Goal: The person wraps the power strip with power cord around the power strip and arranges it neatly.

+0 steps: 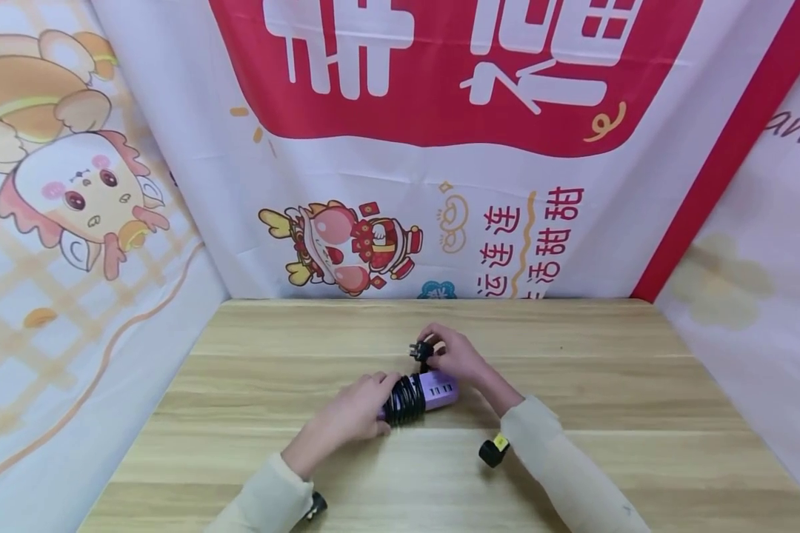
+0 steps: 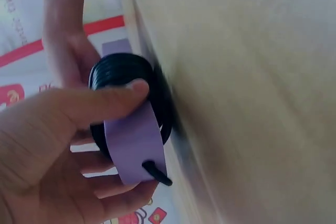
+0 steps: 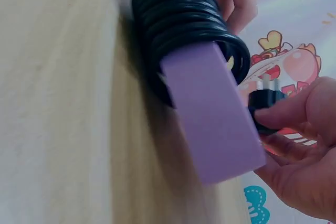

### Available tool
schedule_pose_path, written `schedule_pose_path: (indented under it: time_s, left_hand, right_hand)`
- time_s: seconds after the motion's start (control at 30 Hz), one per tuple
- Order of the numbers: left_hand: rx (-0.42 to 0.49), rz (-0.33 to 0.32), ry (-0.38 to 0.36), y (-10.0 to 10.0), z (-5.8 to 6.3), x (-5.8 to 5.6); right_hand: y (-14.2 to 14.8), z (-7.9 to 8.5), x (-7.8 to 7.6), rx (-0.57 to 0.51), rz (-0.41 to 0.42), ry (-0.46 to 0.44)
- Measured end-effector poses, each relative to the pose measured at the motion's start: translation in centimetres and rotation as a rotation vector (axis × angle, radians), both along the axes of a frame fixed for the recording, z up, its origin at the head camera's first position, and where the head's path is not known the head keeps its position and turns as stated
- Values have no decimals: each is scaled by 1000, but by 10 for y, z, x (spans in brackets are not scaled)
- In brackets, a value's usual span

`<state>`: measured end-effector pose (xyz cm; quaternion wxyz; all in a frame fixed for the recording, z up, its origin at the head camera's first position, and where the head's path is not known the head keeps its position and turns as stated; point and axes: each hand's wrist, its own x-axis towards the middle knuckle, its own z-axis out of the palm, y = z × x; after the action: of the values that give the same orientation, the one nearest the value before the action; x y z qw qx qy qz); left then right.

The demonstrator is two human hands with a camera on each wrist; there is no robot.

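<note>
A purple power strip (image 1: 440, 390) with USB ports lies over the middle of the table, its black cord (image 1: 405, 400) wound in several turns around the body. My left hand (image 1: 356, 407) grips the strip's left end, thumb on one side and fingers on the other. In the left wrist view the cord (image 2: 156, 172) comes out of the purple end face near those fingers. My right hand (image 1: 458, 357) pinches the black plug (image 1: 421, 351) between thumb and fingers beside the strip's far side. The plug's metal prongs (image 3: 270, 83) point away from the hand in the right wrist view.
The wooden table (image 1: 573, 370) runs back to a printed cloth (image 1: 387, 170) hanging behind it. Patterned cloth (image 1: 60, 296) also hangs at the left. A black wrist device with a yellow tag (image 1: 493, 449) sits by the right sleeve, another black one (image 1: 316, 506) by the left sleeve.
</note>
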<state>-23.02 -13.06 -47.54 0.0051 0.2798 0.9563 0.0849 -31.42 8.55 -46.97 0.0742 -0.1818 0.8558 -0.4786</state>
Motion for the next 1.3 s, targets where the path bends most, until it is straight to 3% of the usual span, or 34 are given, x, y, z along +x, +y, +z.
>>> schedule_pose_path:
  time_s: [0.13,0.3,0.47,0.63,0.8,1.03,1.3]
  left_hand:
    - [44,18,-60,0,3,-7]
    - [100,-36,-64,0,-2,-22]
    - [124,-82,-62,3,-3,-39]
    - [141,-83,-107,10,-5,-54]
    - [149,-71,-180,11,-5,-66]
    - [203,-95,-254,5,3,-69]
    - [253,-51,-270,0,2,-69]
  right_hand:
    - [9,-8,0,-14,-33,51]
    - [26,-17,0,66,-37,130]
    - [41,-19,0,132,22,162]
    - [59,-19,1,145,48,109]
    - [72,-25,-1,127,-7,53]
    - [77,-28,-6,110,-22,4]
    - [79,-29,-12,61,-38,-86]
